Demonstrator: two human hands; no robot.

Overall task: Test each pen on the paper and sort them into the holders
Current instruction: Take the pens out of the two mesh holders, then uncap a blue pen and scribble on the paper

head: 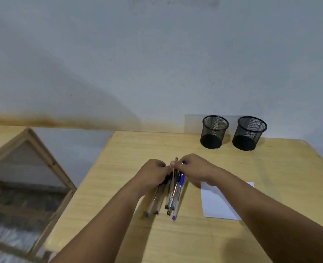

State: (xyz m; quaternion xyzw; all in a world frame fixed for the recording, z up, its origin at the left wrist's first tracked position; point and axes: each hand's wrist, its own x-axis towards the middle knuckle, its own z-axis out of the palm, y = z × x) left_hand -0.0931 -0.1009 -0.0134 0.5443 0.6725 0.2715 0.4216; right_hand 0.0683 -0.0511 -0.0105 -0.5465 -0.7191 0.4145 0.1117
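A bundle of several clear-barrelled pens (173, 196) with blue and dark caps lies fanned on the wooden table (118, 215) in the middle. My left hand (153, 176) grips the bundle's upper left part. My right hand (194, 166) pinches the top ends of the pens from the right. A white sheet of paper (216, 203) lies to the right, partly under my right forearm. Two black mesh holders stand at the table's far edge, the left holder (213, 132) and the right holder (249, 133); both look empty.
A grey wall runs behind the table. To the left, off the table, stands a wooden triangular frame (29, 162) over a lower floor area. The table's left edge slants close to my left forearm.
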